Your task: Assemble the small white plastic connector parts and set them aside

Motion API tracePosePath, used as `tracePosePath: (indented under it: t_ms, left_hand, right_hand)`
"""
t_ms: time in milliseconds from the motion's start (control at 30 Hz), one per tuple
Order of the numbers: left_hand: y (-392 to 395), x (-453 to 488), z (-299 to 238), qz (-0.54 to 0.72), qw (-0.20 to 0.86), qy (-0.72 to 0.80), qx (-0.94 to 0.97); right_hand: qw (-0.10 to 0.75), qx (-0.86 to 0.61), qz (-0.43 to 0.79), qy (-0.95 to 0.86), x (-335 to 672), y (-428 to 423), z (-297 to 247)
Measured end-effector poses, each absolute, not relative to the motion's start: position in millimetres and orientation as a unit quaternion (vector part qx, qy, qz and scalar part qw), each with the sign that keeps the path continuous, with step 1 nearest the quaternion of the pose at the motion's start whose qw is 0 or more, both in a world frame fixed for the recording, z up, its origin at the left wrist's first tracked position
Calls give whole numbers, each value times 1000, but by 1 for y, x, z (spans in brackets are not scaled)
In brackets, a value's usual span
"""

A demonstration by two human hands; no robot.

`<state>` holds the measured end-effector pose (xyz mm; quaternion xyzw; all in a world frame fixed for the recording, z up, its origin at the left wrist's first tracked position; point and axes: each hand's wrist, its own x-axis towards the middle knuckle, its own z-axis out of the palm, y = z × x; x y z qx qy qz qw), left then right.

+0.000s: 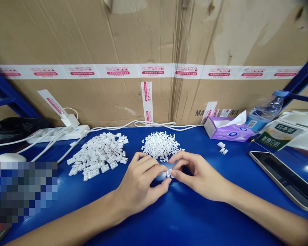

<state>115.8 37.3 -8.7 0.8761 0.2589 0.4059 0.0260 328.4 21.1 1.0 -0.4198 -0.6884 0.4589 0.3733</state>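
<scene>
My left hand (140, 182) and my right hand (195, 172) meet at the middle of the blue table (184, 218), fingers pinched together on one small white plastic part (168, 173). Just beyond my fingertips lies a heap of tiny white plastic pieces (161, 145). To the left of it spreads a larger pile of white clip-like parts (99, 155). Three loose white parts (222, 147) lie to the right of the heap.
A purple tissue pack (227, 130), a plastic water bottle (265, 111) and a green-and-white packet (278, 135) stand at the back right. A phone (284, 177) lies at the right. A white power strip (58, 133) with cables and a mouse (10, 157) sit at the left. Cardboard (149, 44) walls the back.
</scene>
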Motion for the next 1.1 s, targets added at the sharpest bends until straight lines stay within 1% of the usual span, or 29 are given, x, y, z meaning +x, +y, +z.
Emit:
tracePosePath:
  t_ms: [100,200,367,500,767,1100]
  left_hand:
    - [40,116,-8,421,53,269,865]
    - [42,116,-9,423,78,280,858]
    - [44,115,-10,409,96,287,861]
    - [45,116,-10,358,101,316,873]
    - [44,117,-10,271,63,362,890]
    - [59,95,-2,224,11,375,899]
  right_hand:
    - [360,-425,365,-746,329,19,5]
    - [367,-408,309,-777,330,18,6]
    - [377,-397,279,-789,333,22,0]
    - [361,-408,265,-795,334,26,-3]
    - [297,-450,185,-822,338,33,-6]
    - [242,-445,130,-852,345,25,0]
